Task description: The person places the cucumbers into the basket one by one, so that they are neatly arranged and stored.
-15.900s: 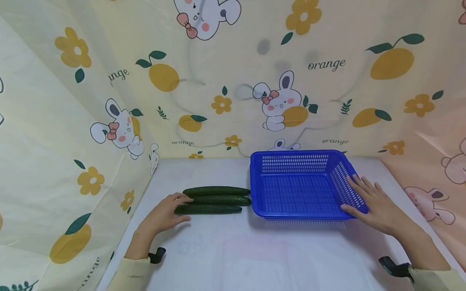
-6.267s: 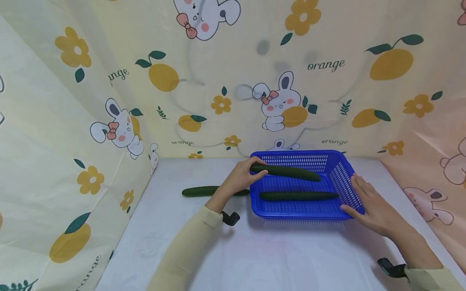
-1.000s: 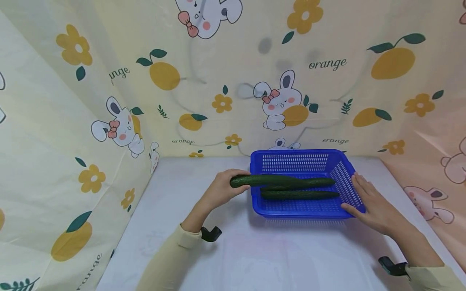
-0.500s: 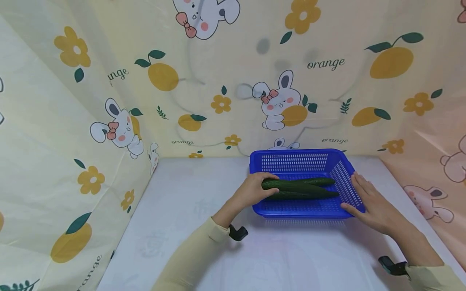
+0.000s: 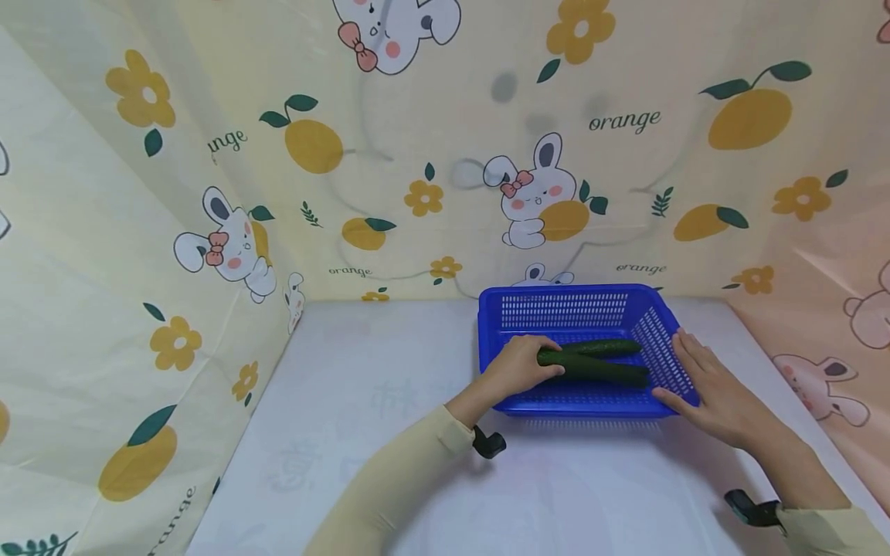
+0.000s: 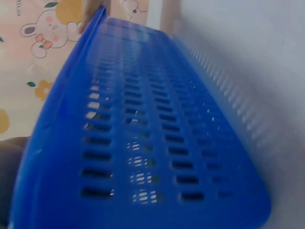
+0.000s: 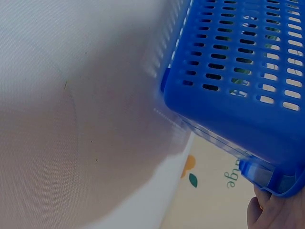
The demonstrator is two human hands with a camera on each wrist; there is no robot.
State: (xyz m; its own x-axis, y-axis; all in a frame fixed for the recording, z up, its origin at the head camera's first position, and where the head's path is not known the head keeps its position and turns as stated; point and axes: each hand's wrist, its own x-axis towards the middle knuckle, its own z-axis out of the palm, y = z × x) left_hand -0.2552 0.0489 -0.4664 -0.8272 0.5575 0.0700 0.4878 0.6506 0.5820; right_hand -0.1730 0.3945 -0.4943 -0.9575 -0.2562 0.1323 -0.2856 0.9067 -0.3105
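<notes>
A blue perforated plastic basket (image 5: 577,411) stands on the white table. Inside it, my left hand (image 5: 518,367) grips the near-left end of a dark green cucumber (image 5: 580,364), thumb in front and fingers behind. Another cucumber (image 5: 612,347) lies just behind, angled away from it. A third is mostly covered by the held one. My right hand (image 5: 716,394) rests on the basket's right rim, fingers straight; in the right wrist view part of this hand (image 7: 281,210) shows at the rim. The basket's side wall (image 6: 143,119) fills most of the left wrist view and hides the cucumbers.
White table surface (image 5: 361,448) stretches left and in front of the basket. A patterned cloth (image 5: 389,177) with rabbits and oranges hangs behind and at both sides. Each wrist carries a small black camera mount, one below the left hand (image 5: 490,444).
All three cucumbers began left of the basket and were brought into it by the left hand. Lately that hand carried the last one rightward and down. The right hand has stayed at the rim.
</notes>
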